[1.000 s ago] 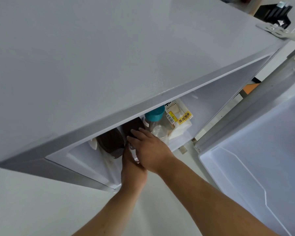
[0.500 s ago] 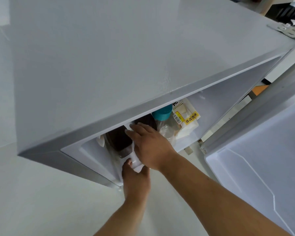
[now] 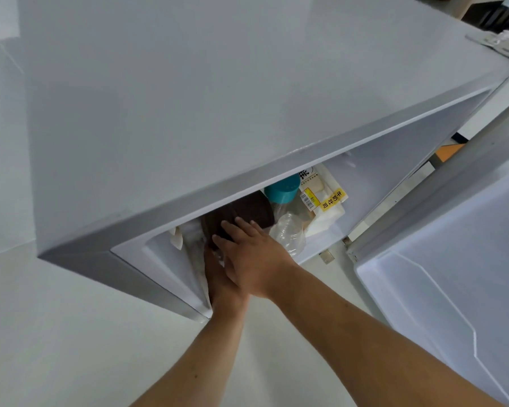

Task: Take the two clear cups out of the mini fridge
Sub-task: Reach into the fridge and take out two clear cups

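Both hands reach into the open mini fridge (image 3: 188,98).
Right hand (image 3: 256,259), fingers spread flat, rests on a brown-lidded cup (image 3: 247,211); left hand's (image 3: 222,284) grip cannot be told; clear bottle (image 3: 290,233) at 3 o'clock.

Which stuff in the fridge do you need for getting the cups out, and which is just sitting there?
Needed: fridge; clear cup; left hand; right hand.

Just there: brown lids; teal cap; bread bag; door.

A second clear cup is not plainly visible.
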{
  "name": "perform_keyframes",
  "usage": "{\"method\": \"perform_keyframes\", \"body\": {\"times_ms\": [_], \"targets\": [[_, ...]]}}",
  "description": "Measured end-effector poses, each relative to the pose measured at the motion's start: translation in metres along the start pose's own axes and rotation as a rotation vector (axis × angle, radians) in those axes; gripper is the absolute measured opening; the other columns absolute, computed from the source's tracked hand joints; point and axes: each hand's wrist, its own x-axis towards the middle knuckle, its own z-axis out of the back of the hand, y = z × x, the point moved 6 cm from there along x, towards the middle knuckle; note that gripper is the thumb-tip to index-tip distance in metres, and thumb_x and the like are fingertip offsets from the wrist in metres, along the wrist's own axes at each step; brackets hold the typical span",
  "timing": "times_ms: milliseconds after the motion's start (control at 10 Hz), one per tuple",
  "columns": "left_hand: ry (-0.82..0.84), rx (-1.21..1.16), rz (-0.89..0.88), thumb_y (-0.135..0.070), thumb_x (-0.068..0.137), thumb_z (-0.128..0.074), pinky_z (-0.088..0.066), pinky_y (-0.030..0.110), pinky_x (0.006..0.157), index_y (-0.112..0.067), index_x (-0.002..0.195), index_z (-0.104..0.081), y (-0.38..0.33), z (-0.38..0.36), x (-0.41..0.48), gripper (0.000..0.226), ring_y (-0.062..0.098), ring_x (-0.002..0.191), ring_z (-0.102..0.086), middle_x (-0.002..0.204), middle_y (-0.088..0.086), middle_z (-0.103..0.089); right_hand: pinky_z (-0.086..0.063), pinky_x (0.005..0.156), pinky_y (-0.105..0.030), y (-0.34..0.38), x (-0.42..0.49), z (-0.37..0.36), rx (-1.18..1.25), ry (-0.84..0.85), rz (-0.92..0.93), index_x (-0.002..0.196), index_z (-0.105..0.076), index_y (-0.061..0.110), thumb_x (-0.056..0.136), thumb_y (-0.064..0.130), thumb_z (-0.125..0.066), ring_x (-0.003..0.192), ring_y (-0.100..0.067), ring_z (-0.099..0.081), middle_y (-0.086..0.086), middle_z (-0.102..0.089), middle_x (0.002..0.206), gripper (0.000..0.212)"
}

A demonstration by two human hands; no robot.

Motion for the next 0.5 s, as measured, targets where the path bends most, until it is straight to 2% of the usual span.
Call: {"method": "perform_keyframes", "body": {"times_ms": [100,200,300,400,500], "targets": [[-0.338,-1.264,0.219,0.005,0.093,-0.062,-0.037,0.003,0.096,-0.007,0.151,-0.037,0.014,0.016,0.013,0.064,-0.027,0.118,-0.042,0.133,-0.020,-0.051,-0.021,0.123,-0.056,0.000,-0.006,0.009,0.061,-0.027,-0.026,0.153,-0.042,0.023,0.099,0.034,-0.050,0.151,-0.037,-0.025,-0.010,-0.037,0.162,0.056],[-0.213,-1.593,0.492,-0.011,0.090,-0.073,-0.049,0.014,0.073,-0.016,0.146,-0.042,0.024,0.000,0.006,0.064,0.001,0.109,-0.063,0.135,0.006,-0.062,-0.045,0.107,-0.054,-0.030,-0.027,0.034,0.129,-0.343,-0.204,0.138,-0.056,0.020,0.088,0.030,-0.061,0.132,-0.032,-0.049,-0.008,-0.059,0.140,0.051],[-0.029,-1.503,0.671,-0.025,0.087,-0.074,-0.048,0.038,0.086,-0.013,0.145,-0.044,0.020,-0.008,0.000,0.066,0.032,0.118,-0.058,0.143,0.014,-0.056,-0.053,0.090,-0.043,-0.074,-0.052,0.046,0.102,-0.492,-0.450,0.132,-0.052,0.021,0.086,0.036,-0.068,0.112,-0.027,-0.055,-0.004,-0.060,0.129,0.050],[0.064,-1.436,0.566,-0.022,0.091,-0.068,-0.044,0.027,0.069,-0.012,0.119,-0.060,0.008,-0.002,-0.004,0.031,0.015,0.086,-0.060,0.123,0.009,-0.067,-0.051,0.066,-0.034,-0.097,-0.051,0.029,0.087,-0.286,-0.540,0.139,-0.043,0.024,0.086,0.045,-0.072,0.097,-0.027,-0.063,-0.005,-0.055,0.134,0.065],[0.063,-1.204,0.206,-0.026,0.089,-0.067,-0.046,0.027,0.075,-0.025,0.100,-0.061,-0.016,0.019,0.001,0.013,0.011,0.092,-0.066,0.105,-0.005,-0.071,-0.057,0.064,-0.037,-0.105,-0.044,0.014,0.067,-0.150,-0.502,0.145,-0.038,0.026,0.091,0.044,-0.070,0.096,-0.030,-0.067,-0.006,-0.054,0.139,0.065]]}}
